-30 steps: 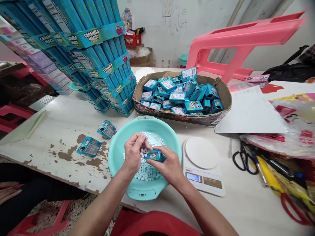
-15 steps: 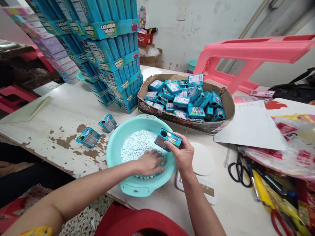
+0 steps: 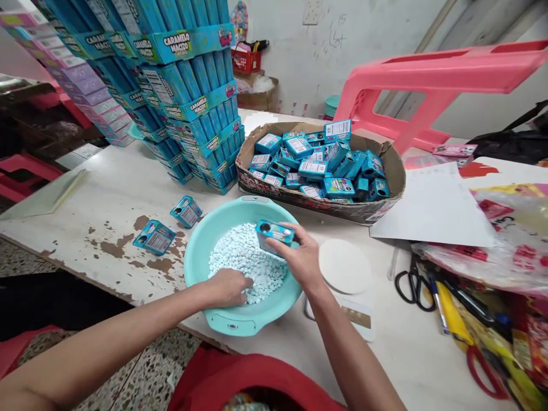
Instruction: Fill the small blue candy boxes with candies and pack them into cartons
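Note:
My right hand [image 3: 302, 257] grips a small blue candy box [image 3: 274, 233], held tilted over a light turquoise basin [image 3: 194, 228]. A dark round hole shows in the box's end. Pale, small candies [image 3: 235, 248] cover much of the basin's floor. Low in the basin, my left hand [image 3: 231, 287] has its fingers curled into the candies, and its fingertips are partly hidden. Two more blue boxes, one farther back [image 3: 186, 212] and one nearer [image 3: 154, 237], lie on the table left of the basin.
Behind the basin stands a worn cardboard tray [image 3: 308, 206] heaped with blue boxes. Tall stacks of display cartons [image 3: 188, 74] rise at back left. A white scale [image 3: 345, 266] sits right of the basin, then scissors [image 3: 415, 288]. A red stool [image 3: 252, 377] is below the table edge.
My left hand has drawn back toward the basin's near left side, its spread fingers now curled. My right hand has brought the box left, farther over the candies.

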{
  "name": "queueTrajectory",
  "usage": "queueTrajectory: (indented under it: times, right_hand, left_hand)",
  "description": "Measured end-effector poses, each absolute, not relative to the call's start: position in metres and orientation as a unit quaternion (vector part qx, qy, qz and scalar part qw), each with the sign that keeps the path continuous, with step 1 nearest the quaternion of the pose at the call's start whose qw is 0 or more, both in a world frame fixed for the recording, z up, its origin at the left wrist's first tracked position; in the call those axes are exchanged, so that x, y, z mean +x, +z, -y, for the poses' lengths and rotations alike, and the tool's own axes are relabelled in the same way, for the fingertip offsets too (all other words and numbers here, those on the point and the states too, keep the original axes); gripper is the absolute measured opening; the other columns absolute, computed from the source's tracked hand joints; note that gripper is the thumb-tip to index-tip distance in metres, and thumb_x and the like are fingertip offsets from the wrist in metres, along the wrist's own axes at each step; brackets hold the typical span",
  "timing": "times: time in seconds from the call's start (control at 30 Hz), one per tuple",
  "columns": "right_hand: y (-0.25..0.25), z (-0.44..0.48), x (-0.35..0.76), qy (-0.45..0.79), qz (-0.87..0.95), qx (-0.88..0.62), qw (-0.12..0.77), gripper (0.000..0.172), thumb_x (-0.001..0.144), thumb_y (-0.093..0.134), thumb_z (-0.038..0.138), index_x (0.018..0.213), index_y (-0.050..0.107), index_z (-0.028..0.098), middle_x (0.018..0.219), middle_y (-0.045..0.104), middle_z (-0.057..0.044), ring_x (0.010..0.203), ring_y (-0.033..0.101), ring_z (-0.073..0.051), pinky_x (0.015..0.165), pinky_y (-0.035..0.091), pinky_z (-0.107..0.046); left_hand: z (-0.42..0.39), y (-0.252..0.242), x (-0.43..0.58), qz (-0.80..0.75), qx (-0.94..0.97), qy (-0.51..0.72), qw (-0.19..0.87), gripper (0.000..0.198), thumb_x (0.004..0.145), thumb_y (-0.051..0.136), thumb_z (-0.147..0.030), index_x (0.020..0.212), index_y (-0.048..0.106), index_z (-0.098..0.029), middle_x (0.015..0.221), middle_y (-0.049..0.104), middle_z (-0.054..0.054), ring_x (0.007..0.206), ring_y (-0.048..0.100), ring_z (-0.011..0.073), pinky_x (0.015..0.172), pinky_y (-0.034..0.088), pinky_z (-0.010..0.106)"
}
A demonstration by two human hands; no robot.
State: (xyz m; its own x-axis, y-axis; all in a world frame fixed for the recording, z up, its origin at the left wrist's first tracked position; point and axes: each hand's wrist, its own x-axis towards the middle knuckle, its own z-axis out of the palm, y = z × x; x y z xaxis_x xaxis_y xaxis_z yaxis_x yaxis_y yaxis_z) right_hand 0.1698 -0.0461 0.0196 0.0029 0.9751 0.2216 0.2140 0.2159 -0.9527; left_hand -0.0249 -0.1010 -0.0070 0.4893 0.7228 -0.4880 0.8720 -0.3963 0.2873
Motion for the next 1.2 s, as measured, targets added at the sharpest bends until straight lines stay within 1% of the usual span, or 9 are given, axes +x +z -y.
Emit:
queueTrajectory:
  times: [0.1, 0.2, 0.33, 0.4, 0.5, 0.57, 0.67, 0.9, 1.2]
  right_hand:
    - [0.021, 0.049, 0.17, 0.386, 0.628, -0.496, 0.46, 0.037, 0.065, 0.076, 0.04, 0.096, 0.067, 0.022, 0.095, 0.068, -0.004, 0.088, 0.063, -0.021, 0.082, 0.048, -0.035]
    - [0.02, 0.055, 0.173, 0.355, 0.626, -0.504, 0.477, 0.037, 0.068, 0.074, 0.04, 0.1, 0.066, 0.023, 0.098, 0.068, -0.004, 0.09, 0.062, -0.021, 0.083, 0.048, -0.035]
    - [0.015, 0.067, 0.167, 0.362, 0.671, -0.488, 0.426, 0.034, 0.068, 0.074, 0.036, 0.098, 0.066, 0.023, 0.096, 0.067, -0.004, 0.091, 0.062, -0.021, 0.083, 0.047, -0.035]
    - [0.012, 0.074, 0.159, 0.378, 0.689, -0.481, 0.389, 0.033, 0.067, 0.075, 0.034, 0.097, 0.066, 0.023, 0.095, 0.067, -0.003, 0.09, 0.062, -0.021, 0.081, 0.047, -0.034]
    - [0.011, 0.083, 0.148, 0.383, 0.706, -0.471, 0.366, 0.034, 0.066, 0.076, 0.033, 0.097, 0.067, 0.023, 0.095, 0.067, -0.003, 0.089, 0.062, -0.022, 0.08, 0.047, -0.034]
    - [0.014, 0.087, 0.143, 0.374, 0.702, -0.473, 0.38, 0.035, 0.066, 0.076, 0.033, 0.098, 0.066, 0.024, 0.095, 0.067, -0.003, 0.09, 0.062, -0.022, 0.08, 0.047, -0.034]
    - [0.02, 0.089, 0.143, 0.367, 0.689, -0.476, 0.406, 0.034, 0.066, 0.076, 0.032, 0.098, 0.066, 0.024, 0.095, 0.067, -0.003, 0.091, 0.062, -0.021, 0.082, 0.047, -0.034]
    - [0.029, 0.085, 0.149, 0.373, 0.67, -0.484, 0.421, 0.031, 0.066, 0.076, 0.033, 0.094, 0.066, 0.023, 0.093, 0.067, -0.003, 0.09, 0.062, -0.022, 0.081, 0.047, -0.035]
    - [0.028, 0.082, 0.149, 0.397, 0.66, -0.468, 0.434, 0.033, 0.065, 0.078, 0.032, 0.095, 0.066, 0.023, 0.092, 0.066, -0.002, 0.088, 0.061, -0.021, 0.08, 0.047, -0.033]
  left_hand:
    - [0.092, -0.002, -0.03, -0.544, 0.779, -0.046, 0.309, 0.016, 0.067, 0.055, -0.022, 0.078, 0.067, -0.021, 0.068, 0.065, 0.006, 0.068, 0.062, 0.0264, 0.06, 0.042, 0.031]
    - [0.084, 0.01, -0.039, -0.591, 0.651, 0.149, 0.453, 0.008, 0.068, 0.06, -0.027, 0.07, 0.064, -0.02, 0.062, 0.062, 0.002, 0.057, 0.057, 0.0183, 0.051, 0.038, 0.024]
    - [0.078, 0.034, -0.032, -0.582, 0.39, 0.393, 0.595, 0.023, 0.067, 0.069, -0.036, 0.078, 0.059, -0.018, 0.06, 0.054, -0.001, 0.042, 0.045, 0.0085, 0.034, 0.018, 0.015]
    - [0.077, 0.043, -0.019, -0.527, 0.322, 0.517, 0.592, 0.025, 0.068, 0.069, -0.034, 0.081, 0.056, -0.017, 0.064, 0.054, -0.001, 0.046, 0.049, 0.0084, 0.034, 0.023, 0.015]
    - [0.074, 0.05, 0.001, -0.467, 0.256, 0.638, 0.556, 0.023, 0.069, 0.067, -0.032, 0.081, 0.052, -0.018, 0.069, 0.057, -0.001, 0.057, 0.057, 0.0114, 0.047, 0.043, 0.02]
    - [0.073, 0.051, 0.009, -0.462, 0.241, 0.664, 0.537, 0.023, 0.07, 0.066, -0.033, 0.079, 0.051, -0.018, 0.073, 0.059, -0.001, 0.064, 0.061, 0.0136, 0.056, 0.05, 0.025]
    - [0.072, 0.053, 0.014, -0.456, 0.243, 0.683, 0.516, 0.024, 0.071, 0.065, -0.035, 0.079, 0.05, -0.019, 0.074, 0.059, -0.003, 0.065, 0.061, 0.013, 0.06, 0.051, 0.026]
    - [0.069, 0.057, 0.019, -0.481, 0.244, 0.688, 0.485, 0.027, 0.068, 0.069, -0.03, 0.084, 0.051, -0.018, 0.078, 0.059, -0.003, 0.057, 0.056, 0.0085, 0.056, 0.049, 0.023]
    - [0.064, 0.056, 0.023, -0.484, 0.304, 0.69, 0.444, 0.019, 0.073, 0.066, -0.03, 0.078, 0.052, -0.017, 0.07, 0.057, -0.003, 0.056, 0.057, 0.0095, 0.059, 0.047, 0.024]
